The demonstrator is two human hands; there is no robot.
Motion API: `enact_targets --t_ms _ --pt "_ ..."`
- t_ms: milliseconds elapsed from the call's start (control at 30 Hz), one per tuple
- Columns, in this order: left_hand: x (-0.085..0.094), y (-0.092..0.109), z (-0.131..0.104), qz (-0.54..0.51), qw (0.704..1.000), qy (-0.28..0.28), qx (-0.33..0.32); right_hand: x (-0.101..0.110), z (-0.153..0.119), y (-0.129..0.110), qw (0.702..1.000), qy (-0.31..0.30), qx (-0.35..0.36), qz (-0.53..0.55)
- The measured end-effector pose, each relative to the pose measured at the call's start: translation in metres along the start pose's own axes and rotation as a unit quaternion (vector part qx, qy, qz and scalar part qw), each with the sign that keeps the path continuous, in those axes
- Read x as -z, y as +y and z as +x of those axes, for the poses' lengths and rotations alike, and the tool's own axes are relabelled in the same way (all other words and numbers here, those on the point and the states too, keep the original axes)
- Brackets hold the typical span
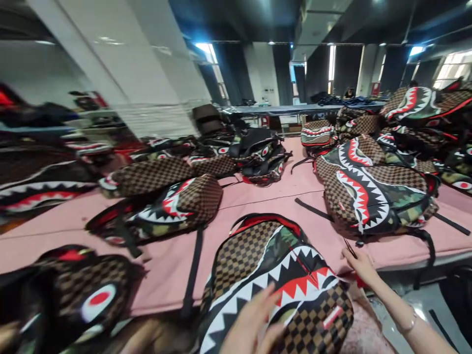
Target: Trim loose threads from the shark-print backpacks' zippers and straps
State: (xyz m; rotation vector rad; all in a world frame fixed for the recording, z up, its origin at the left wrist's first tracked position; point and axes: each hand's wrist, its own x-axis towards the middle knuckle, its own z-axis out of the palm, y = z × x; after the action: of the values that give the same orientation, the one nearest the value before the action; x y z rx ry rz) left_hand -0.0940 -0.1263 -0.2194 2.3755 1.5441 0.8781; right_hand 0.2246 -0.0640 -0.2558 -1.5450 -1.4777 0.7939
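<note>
A checkered backpack (239,255) with a printed shark mouth, camouflage patch and red-lined top lies before me at the table's front edge. Over its lower part is my left hand (254,319), blurred, its fingers apart and gripping nothing; whether it touches the fabric I cannot tell. My right hand (361,266), off the backpack's right side, is closed around a slim dark pointed tool (350,249) resembling tweezers. Its tips point up and left, near another shark-mouth backpack (387,201) with loose black straps.
More patterned backpacks (177,206) lie in rows and piles on the pink table (258,199). At the left edge a blurred backpack with a red eye (99,300) lies close by. A white pillar (147,64) rises behind. One distant person (349,92) is at the back.
</note>
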Motion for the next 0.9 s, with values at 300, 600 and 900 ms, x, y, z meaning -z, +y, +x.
enact_targets --t_ms 300,600,900 --pt "0.024 -0.149 0.048 0.019 0.909 0.058 0.411 -0.121 0.092 -0.084 0.959 -0.145 0.027 -0.241" --pt "0.020 -0.167 0.063 -0.079 0.866 0.077 0.488 -0.128 0.101 -0.073 0.968 -0.117 -0.014 -0.223" --pt "0.036 -0.127 0.076 -0.366 0.838 0.228 0.336 -0.060 0.064 -0.077 0.977 -0.033 0.034 0.209"
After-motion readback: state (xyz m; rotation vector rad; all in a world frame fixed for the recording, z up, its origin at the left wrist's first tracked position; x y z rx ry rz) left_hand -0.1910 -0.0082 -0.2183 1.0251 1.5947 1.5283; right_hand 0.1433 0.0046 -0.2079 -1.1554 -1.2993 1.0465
